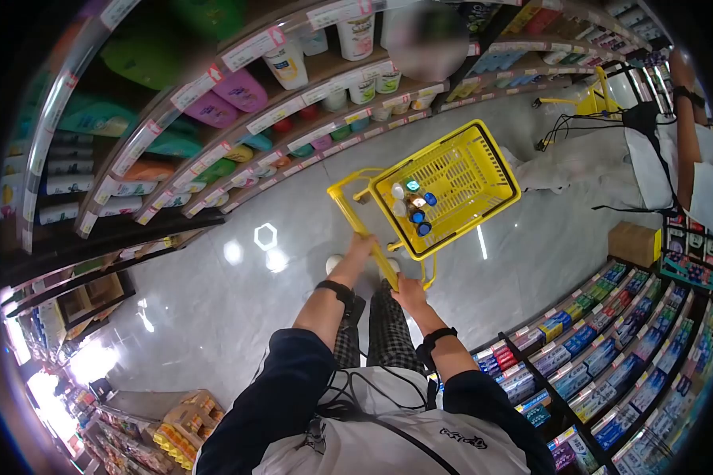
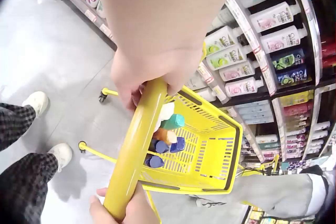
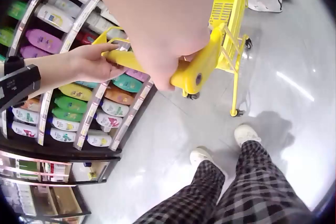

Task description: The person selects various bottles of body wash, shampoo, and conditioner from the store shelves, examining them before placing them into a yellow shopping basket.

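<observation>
A yellow shopping cart basket (image 1: 487,170) stands in front of me in the head view. My left hand (image 1: 362,247) grips its yellow push handle (image 1: 348,207) around the middle. Closer to the handle's near end, my right hand (image 1: 409,294) is wrapped around the bar, as the right wrist view also shows. Several small bottles (image 2: 159,146), with dark blue, teal and white tops, are gathered in the handle-side end of the basket. Part of the basket floor shows through slots beyond them.
Shelves of shampoo-like bottles (image 1: 242,91) run along the left. On the right is a rack of small boxes (image 1: 562,324). Beyond the cart, a person in light trousers (image 1: 578,162) stands near another yellow cart (image 1: 598,95). A cardboard box (image 1: 632,243) sits by the right rack.
</observation>
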A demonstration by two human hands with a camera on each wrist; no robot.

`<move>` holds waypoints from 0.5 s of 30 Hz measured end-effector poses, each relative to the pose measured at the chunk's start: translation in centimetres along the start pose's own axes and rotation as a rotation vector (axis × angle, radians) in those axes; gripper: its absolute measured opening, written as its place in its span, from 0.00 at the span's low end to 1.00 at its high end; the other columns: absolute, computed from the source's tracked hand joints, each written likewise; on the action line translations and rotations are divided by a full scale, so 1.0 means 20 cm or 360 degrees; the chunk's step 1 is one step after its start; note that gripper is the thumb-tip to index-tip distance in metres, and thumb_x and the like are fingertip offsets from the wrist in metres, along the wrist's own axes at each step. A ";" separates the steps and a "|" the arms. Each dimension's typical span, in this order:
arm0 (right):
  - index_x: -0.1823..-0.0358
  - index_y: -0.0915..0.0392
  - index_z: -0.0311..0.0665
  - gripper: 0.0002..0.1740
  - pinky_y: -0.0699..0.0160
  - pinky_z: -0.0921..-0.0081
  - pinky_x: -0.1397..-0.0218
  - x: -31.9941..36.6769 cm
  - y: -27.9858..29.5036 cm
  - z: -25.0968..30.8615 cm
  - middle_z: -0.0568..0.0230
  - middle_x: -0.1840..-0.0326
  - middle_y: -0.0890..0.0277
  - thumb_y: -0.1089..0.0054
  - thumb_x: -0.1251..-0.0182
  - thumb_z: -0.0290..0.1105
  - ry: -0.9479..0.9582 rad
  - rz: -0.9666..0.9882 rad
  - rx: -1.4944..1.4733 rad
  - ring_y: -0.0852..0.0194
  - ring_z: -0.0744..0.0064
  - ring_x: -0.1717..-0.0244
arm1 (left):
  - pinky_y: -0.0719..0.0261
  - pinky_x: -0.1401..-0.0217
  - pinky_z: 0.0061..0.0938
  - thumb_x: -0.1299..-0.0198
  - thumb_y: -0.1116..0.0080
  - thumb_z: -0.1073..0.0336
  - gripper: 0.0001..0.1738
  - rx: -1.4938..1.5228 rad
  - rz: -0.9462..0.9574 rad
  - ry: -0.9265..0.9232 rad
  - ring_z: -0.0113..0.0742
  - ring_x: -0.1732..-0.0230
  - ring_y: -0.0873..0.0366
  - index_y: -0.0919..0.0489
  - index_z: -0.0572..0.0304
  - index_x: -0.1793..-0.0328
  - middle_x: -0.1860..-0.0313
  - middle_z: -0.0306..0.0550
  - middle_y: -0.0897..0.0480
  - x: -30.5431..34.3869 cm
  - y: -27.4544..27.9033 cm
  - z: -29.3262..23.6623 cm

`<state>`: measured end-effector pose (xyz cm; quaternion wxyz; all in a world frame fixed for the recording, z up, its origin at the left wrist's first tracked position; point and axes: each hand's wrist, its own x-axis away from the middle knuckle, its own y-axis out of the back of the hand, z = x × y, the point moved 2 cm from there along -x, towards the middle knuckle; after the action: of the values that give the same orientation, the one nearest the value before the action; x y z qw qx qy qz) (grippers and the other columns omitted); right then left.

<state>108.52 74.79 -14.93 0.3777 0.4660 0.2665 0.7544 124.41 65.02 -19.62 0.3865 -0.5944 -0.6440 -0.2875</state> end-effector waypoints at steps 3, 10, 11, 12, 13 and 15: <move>0.56 0.34 0.35 0.26 0.30 0.55 0.56 -0.05 -0.03 0.13 0.49 0.73 0.24 0.39 0.47 0.47 0.0154 -0.0084 -0.0109 0.23 0.49 0.67 | 0.20 0.64 0.37 0.43 0.45 0.66 0.18 -0.0195 -0.0050 -0.0014 0.42 0.67 0.21 0.39 0.61 0.52 0.67 0.48 0.25 -0.03 0.16 -0.05; 0.50 0.35 0.31 0.34 0.28 0.57 0.54 -0.22 -0.30 0.44 0.44 0.58 0.25 0.51 0.41 0.57 -0.0008 0.0421 0.0153 0.26 0.46 0.55 | 0.21 0.72 0.32 0.47 0.41 0.69 0.22 -0.0083 -0.0299 -0.0259 0.40 0.68 0.21 0.41 0.63 0.52 0.69 0.50 0.26 -0.04 0.60 0.04; 0.50 0.34 0.31 0.34 0.28 0.57 0.53 -0.24 -0.33 0.50 0.44 0.58 0.25 0.51 0.40 0.57 -0.0001 0.0462 0.0093 0.26 0.46 0.55 | 0.21 0.73 0.31 0.47 0.41 0.69 0.23 -0.0107 -0.0345 -0.0343 0.40 0.69 0.21 0.41 0.63 0.51 0.69 0.50 0.26 -0.01 0.66 0.06; 0.49 0.34 0.32 0.33 0.29 0.57 0.53 -0.26 -0.36 0.55 0.44 0.58 0.25 0.52 0.40 0.57 0.0008 0.0503 0.0036 0.26 0.45 0.55 | 0.21 0.74 0.31 0.47 0.41 0.69 0.23 -0.0129 -0.0393 -0.0429 0.40 0.69 0.21 0.42 0.62 0.51 0.69 0.50 0.26 0.01 0.71 0.08; 0.49 0.34 0.32 0.33 0.29 0.57 0.52 -0.27 -0.38 0.61 0.44 0.58 0.25 0.53 0.40 0.57 0.0018 0.0543 -0.0018 0.26 0.45 0.55 | 0.21 0.75 0.32 0.47 0.41 0.69 0.23 -0.0214 -0.0461 -0.0408 0.40 0.71 0.22 0.42 0.62 0.50 0.70 0.51 0.25 0.00 0.78 0.15; 0.49 0.33 0.32 0.33 0.29 0.56 0.52 -0.31 -0.43 0.70 0.43 0.58 0.25 0.53 0.39 0.57 0.0058 0.0580 -0.0221 0.26 0.44 0.55 | 0.22 0.77 0.33 0.48 0.42 0.68 0.24 -0.0375 -0.0596 -0.0365 0.41 0.74 0.22 0.41 0.61 0.50 0.70 0.53 0.24 0.00 0.87 0.26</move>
<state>125.80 75.39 -18.63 0.2613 0.4656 0.1318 0.8352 140.72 71.55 -24.04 0.1789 -0.5344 -0.7445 -0.3579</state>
